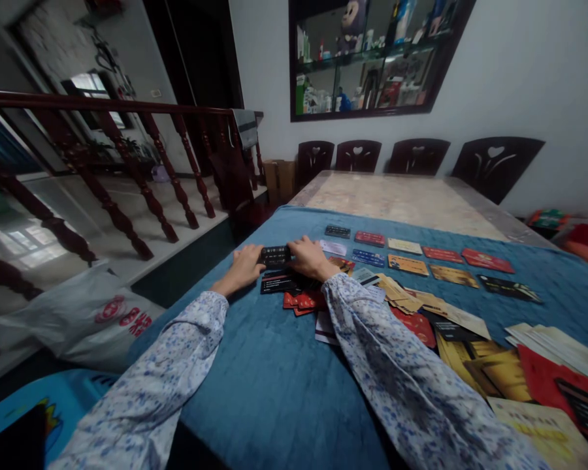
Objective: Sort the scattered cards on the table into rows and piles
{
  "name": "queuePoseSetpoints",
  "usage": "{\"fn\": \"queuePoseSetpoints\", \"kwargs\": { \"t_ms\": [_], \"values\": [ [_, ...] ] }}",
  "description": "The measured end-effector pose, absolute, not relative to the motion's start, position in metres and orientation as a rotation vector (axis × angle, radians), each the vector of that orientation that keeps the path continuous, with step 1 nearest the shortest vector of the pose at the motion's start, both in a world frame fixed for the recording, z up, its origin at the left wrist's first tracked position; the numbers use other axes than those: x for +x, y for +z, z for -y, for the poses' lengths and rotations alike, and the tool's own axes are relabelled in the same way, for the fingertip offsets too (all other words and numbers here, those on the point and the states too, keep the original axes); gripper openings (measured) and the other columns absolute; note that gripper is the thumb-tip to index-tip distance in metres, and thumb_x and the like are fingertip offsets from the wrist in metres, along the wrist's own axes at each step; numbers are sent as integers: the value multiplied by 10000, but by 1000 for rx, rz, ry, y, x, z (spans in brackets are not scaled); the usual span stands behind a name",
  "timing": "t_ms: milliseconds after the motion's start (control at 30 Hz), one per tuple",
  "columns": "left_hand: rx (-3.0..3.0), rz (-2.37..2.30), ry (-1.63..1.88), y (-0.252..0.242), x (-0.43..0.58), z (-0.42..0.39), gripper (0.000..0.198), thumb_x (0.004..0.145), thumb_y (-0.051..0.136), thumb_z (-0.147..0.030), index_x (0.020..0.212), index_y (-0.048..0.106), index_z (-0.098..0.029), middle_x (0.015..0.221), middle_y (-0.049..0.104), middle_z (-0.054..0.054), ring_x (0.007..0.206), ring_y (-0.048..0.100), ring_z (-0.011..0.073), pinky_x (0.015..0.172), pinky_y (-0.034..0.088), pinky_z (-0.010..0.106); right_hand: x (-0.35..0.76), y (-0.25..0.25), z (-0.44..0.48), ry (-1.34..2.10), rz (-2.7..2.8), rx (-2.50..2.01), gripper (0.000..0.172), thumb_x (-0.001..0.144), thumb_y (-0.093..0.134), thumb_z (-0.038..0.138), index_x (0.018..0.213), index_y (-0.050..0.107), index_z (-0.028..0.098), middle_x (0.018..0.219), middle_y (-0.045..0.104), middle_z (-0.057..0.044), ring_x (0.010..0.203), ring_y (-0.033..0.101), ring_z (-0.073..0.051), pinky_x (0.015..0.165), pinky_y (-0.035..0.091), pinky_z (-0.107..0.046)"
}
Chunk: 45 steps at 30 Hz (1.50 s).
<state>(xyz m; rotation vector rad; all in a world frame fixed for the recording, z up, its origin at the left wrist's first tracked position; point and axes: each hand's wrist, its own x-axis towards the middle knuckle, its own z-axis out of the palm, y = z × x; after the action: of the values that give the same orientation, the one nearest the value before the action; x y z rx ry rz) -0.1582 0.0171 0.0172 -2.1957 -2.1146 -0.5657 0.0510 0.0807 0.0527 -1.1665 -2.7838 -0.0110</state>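
A black card (275, 256) with pale lettering is held flat at the far left of the blue cloth. My left hand (244, 267) is closed on its left end, and my right hand (308, 256) is closed on its right end. Just below lie more black cards (277, 282) with white print, partly covered by my right hand and wrist. A fan of red cards (304, 301) rests nearer to me, beside my right sleeve. Past my right hand are a white card (333, 247) and a blue card (368, 258).
Two rows of cards, among them a red card (487, 260) and an orange card (408, 264), run rightward. Loose gold cards (500, 372) pile up on the right. The blue cloth (259, 391) covers the near table. Chairs (357, 156) stand behind; a railing (127, 104) is left.
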Motion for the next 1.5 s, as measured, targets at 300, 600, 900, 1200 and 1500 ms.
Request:
{"fn": "queuePoseSetpoints", "kwargs": {
  "t_ms": [300, 600, 900, 1200, 1500],
  "values": [
    [-2322, 2065, -392, 35, -148, -47, 317, 860, 645, -196, 1177, 641, -188, 1197, 635, 136, 1212, 570, 346, 1036, 427, 495, 67, 67, -104, -118, 2883, -1181, 367, 933, 668, 373, 1232, 706, 164, 1309, 689, -190, 1258, 536, -343, 971, 471, -474],
    [-2370, 2048, -291, 45, -129, -82, 346, 833, 676, -209, 1178, 680, -188, 1256, 641, 160, 1224, 580, 372, 1044, 452, 521, 83, 80, -121, -150, 2906, -1258, 374, 912, 646, 382, 1204, 739, 167, 1305, 700, -193, 1246, 555, -358, 972, 481, -481],
    [-2438, 2025, -218, 56, -107, -121, 431, 831, 687, -233, 1257, 674, -175, 1338, 640, 160, 1288, 555, 376, 1048, 462, 474, 105, 86, -149, -158, 2887, -1348, 397, 905, 672, 400, 1207, 746, 153, 1282, 716, -198, 1243, 579, -362, 926, 502, -429],
    [-2487, 1977, -190, 62, -73, -155, 413, 841, 691, -226, 1247, 693, -151, 1368, 645, 155, 1287, 564, 370, 1066, 475, 484, 132, 86, -178, -170, 2863, -1465, 377, 896, 662, 412, 1181, 765, 189, 1218, 746, -169, 1210, 604, -347, 899, 498, -395],
    [-2500, 1970, -119, 69, -45, -179, 380, 869, 655, -220, 1242, 707, -174, 1387, 648, 132, 1311, 568, 348, 1121, 466, 505, 151, 85, -201, -169, 2835, -1579, 406, 892, 621, 420, 1201, 772, 205, 1209, 755, -156, 1155, 645, -337, 890, 516, -395]
  ]
}}
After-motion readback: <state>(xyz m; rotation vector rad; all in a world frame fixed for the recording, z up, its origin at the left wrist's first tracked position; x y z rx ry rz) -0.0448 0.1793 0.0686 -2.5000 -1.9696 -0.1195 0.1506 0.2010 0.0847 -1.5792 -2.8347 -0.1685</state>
